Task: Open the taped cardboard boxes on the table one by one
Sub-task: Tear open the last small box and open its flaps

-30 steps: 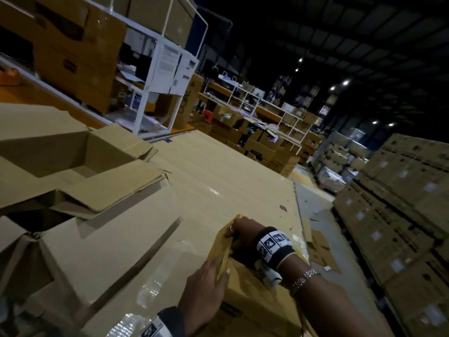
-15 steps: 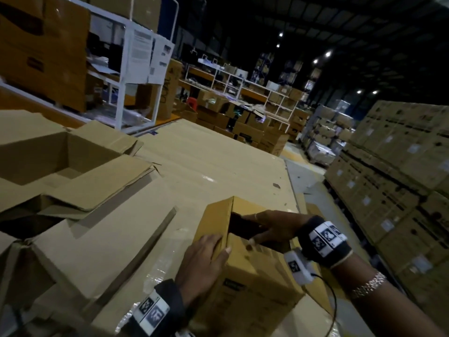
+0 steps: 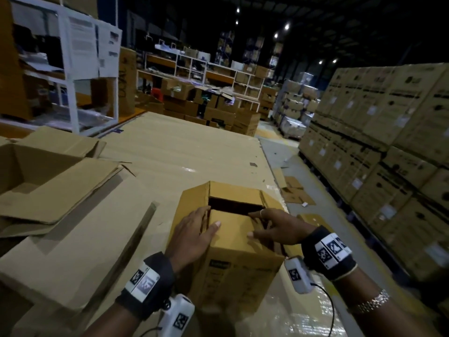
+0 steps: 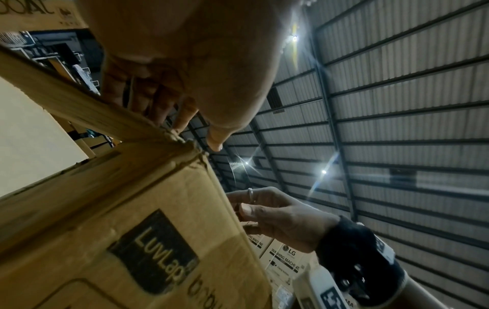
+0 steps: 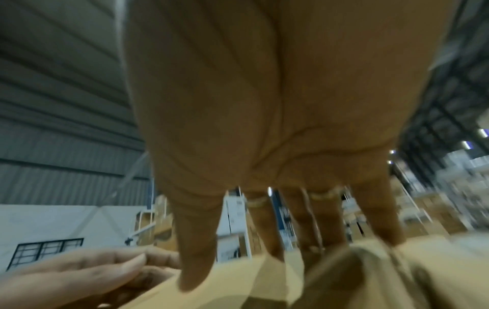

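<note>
Left of centre an opened carton stands empty; the LuvLap box, now upright on the surface rather than tilted, shows a dark slot, contents unseen, left hand and right hand resting relaxed fingers on its flaps.
</note>
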{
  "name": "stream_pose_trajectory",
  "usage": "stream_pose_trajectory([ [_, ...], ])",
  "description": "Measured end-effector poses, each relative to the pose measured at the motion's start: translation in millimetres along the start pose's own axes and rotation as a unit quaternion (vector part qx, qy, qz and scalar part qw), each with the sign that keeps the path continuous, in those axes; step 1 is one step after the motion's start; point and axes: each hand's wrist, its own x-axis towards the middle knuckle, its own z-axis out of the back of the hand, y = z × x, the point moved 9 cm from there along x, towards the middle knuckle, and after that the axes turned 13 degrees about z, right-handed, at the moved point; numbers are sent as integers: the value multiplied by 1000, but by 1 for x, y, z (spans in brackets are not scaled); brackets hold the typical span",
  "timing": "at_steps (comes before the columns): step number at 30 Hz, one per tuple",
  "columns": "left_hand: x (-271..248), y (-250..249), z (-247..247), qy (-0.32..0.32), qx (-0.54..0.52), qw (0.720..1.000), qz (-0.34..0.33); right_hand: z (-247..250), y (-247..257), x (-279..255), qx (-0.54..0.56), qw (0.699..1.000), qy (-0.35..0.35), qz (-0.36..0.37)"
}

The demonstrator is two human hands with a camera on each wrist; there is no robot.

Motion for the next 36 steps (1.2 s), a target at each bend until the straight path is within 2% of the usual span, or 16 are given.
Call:
stream_pose_trajectory([
  [2, -1, -9, 12, -20, -29, 999, -15, 12, 9, -12, -10, 998, -57, 12],
  [4, -3, -19, 23, -25, -85, 996, -30, 24, 23, -25, -45, 991, -115, 54],
  [6, -4, -27, 28, -2, -158, 987, -39, 38, 43, -43, -47, 976, -173, 120],
  [8, -5, -28, 28, 37, -210, 976, -37, 44, 59, -62, 13, 964, -210, 164],
  [11, -15, -28, 18, 120, -203, 971, -48, 21, 62, -78, 73, 970, -165, 161],
  [13, -26, -28, 6, 165, -138, 973, -80, -6, 57, -82, 96, 976, -125, 151],
  [15, -34, -24, -5, 178, -72, 975, -112, -28, 49, -85, 106, 977, -121, 140],
  [20, -40, -22, -9, 95, -17, 982, -160, -63, 32, -79, 90, 975, -184, 83],
  [23, -42, -20, -20, 76, 30, 981, -175, -67, 33, -69, 83, 962, -247, 86],
  [26, -44, -17, -35, 59, 94, 979, -170, -76, 36, -57, 79, 955, -275, 76],
  [28, -44, -15, -38, 34, 85, 982, -164, -79, 38, -54, 65, 949, -300, 71],
  [31, -46, -13, -41, -8, 50, 980, -192, -78, 45, -55, 47, 939, -337, 57],
  [36, -50, -11, -38, -28, 32, 974, -222, -76, 53, -56, 80, 945, -311, 68],
])
